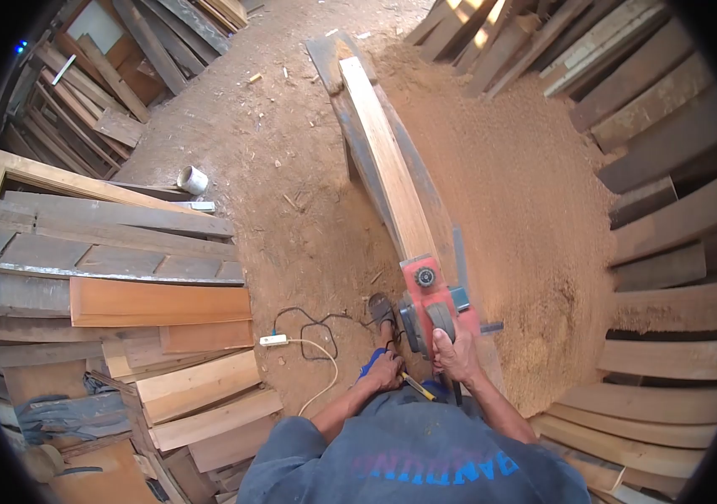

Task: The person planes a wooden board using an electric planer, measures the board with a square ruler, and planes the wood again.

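My right hand [456, 351] is wrapped round the rear handle of a red electric planer [430, 290] with a dark knob on its front. The planer rests on the near end of a long pale wooden beam [385, 155], which lies along a narrow, worn wooden bench [422, 172]. Low beside my leg is my left hand [385, 370], its fingers curled; whatever they hold, if anything, is hidden. A yellow tool [417, 387] lies against my clothing just right of that hand. A dark cord [325, 322] runs across the ground towards my foot.
A white socket block [273, 340] with a pale cable lies on the dirt floor to the left. Stacked boards [161, 302] line the left side, and more planks [669, 307] line the right. Sawdust [535, 235] covers the ground right of the bench. A white bucket [192, 180] lies at left.
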Demonstrator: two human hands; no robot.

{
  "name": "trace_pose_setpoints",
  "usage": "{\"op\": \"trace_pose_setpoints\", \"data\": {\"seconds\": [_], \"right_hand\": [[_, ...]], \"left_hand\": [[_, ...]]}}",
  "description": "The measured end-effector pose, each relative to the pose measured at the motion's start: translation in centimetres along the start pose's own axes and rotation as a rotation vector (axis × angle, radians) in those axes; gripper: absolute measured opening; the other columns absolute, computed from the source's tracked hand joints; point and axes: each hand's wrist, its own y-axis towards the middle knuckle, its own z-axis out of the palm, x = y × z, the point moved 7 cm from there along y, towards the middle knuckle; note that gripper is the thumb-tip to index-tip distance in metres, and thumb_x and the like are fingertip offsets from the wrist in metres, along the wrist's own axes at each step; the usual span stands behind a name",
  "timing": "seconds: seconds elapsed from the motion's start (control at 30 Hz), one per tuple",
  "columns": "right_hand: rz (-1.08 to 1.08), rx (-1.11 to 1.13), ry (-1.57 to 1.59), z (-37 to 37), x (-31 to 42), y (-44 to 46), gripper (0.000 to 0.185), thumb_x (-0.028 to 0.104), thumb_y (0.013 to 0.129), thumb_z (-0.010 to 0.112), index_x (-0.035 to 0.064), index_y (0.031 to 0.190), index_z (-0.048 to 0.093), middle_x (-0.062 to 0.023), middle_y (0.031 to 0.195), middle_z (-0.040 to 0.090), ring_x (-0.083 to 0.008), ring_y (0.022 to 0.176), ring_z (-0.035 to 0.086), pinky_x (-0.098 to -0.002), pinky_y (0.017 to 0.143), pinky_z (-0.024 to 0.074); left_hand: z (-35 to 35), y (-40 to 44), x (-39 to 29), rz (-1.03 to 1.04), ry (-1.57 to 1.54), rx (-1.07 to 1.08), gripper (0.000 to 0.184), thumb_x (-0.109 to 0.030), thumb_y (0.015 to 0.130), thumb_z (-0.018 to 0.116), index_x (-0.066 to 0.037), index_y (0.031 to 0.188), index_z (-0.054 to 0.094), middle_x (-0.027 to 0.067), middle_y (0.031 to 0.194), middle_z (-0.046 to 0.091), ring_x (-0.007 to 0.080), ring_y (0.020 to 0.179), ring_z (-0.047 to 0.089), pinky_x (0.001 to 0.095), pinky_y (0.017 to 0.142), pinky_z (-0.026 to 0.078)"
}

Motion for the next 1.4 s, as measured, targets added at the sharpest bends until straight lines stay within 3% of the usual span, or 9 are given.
{"op": "trace_pose_setpoints", "data": {"seconds": [0.1,0.23,0.27,0.4,0.5,0.57,0.73,1.07,1.4], "right_hand": [[0.059,-0.030,-0.087,0.7,0.4,5.5,0.052,0.051,0.101,0.058,-0.0011,0.099,0.059,-0.0059,0.066,0.059,-0.0170,0.059,0.061,-0.0364,0.056,0.0494],[0.022,-0.023,-0.053,2.4,3.7,14.3,0.038,0.043,0.105,0.057,0.0064,0.095,0.054,0.0016,0.066,0.053,-0.0083,0.052,0.052,-0.0283,0.045,0.0440],[0.028,-0.029,-0.032,2.8,5.1,16.4,0.037,0.042,0.105,0.057,0.0063,0.094,0.055,0.0018,0.066,0.053,-0.0083,0.051,0.052,-0.0284,0.045,0.0440],[-0.004,-0.064,-0.035,4.1,8.3,26.3,0.037,0.041,0.105,0.056,0.0057,0.094,0.059,0.0017,0.065,0.054,-0.0084,0.051,0.052,-0.0289,0.045,0.0442],[-0.090,-0.082,-0.079,5.0,10.3,33.9,0.037,0.040,0.105,0.057,0.0045,0.095,0.061,0.0022,0.065,0.054,-0.0084,0.050,0.052,-0.0289,0.045,0.0444],[-0.068,-0.067,-0.083,5.7,11.8,38.7,0.039,0.041,0.105,0.056,0.0040,0.095,0.062,0.0017,0.065,0.056,-0.0089,0.051,0.054,-0.0291,0.045,0.0454],[-0.002,-0.056,-0.209,6.8,16.3,49.1,0.048,0.048,0.104,0.054,0.0038,0.090,0.066,-0.0007,0.066,0.060,-0.0107,0.053,0.057,-0.0305,0.050,0.0492],[-0.095,-0.071,-0.305,9.4,21.7,69.8,0.056,0.062,0.097,0.057,0.0081,0.094,0.071,-0.0026,0.073,0.064,-0.0124,0.061,0.062,-0.0312,0.057,0.0506],[-0.014,-0.055,-0.050,8.3,19.4,61.9,0.041,0.049,0.101,0.063,0.0095,0.094,0.070,0.0007,0.070,0.062,-0.0083,0.056,0.058,-0.0248,0.051,0.0484]], "left_hand": [[-4.8,0.4,0.4,-0.099,-0.111,-0.382,0.054,-0.025,0.076,0.079,0.001,0.119,0.061,0.0346,0.132,0.056,0.0478,0.129,0.053,0.0486,0.106,0.047],[-7.3,4.1,5.6,-0.439,-0.820,-0.823,0.062,-0.042,0.085,0.081,0.001,0.124,0.058,0.0336,0.138,0.056,0.0388,0.131,0.057,0.0405,0.107,0.047],[-8.2,5.3,6.2,-0.501,-0.805,-0.923,0.054,-0.045,0.094,0.073,-0.002,0.120,0.056,0.0205,0.118,0.065,0.0314,0.112,0.065,0.0388,0.095,0.052],[-12.1,13.6,5.7,0.015,-1.695,-0.574,0.034,-0.034,0.113,0.041,-0.006,0.094,0.045,0.0028,0.080,0.047,0.0237,0.078,0.054,0.0399,0.071,0.046],[-17.2,16.3,4.2,-0.144,-1.172,-0.715,0.034,-0.036,0.113,0.042,-0.008,0.103,0.057,0.0001,0.089,0.057,0.0149,0.082,0.055,0.0312,0.073,0.046],[-15.7,21.2,6.2,-0.172,-0.990,-0.627,0.045,-0.037,0.112,0.039,0.003,0.125,0.055,0.0163,0.107,0.062,0.0345,0.097,0.055,0.0425,0.094,0.045],[-27.0,16.5,-3.3,-0.154,-0.742,-0.942,0.062,-0.034,0.110,0.036,0.008,0.155,0.031,0.0340,0.153,0.041,0.0501,0.139,0.041,0.0517,0.117,0.030],[-28.5,15.0,-4.4,-0.147,-0.678,-0.932,0.071,-0.039,0.108,0.038,0.012,0.155,0.027,0.0379,0.152,0.038,0.0524,0.139,0.038,0.0557,0.117,0.026],[-29.3,14.8,-4.8,-0.136,-0.645,-0.927,0.068,-0.034,0.108,0.039,0.013,0.155,0.026,0.0385,0.149,0.040,0.0535,0.137,0.041,0.0577,0.116,0.028]]}}
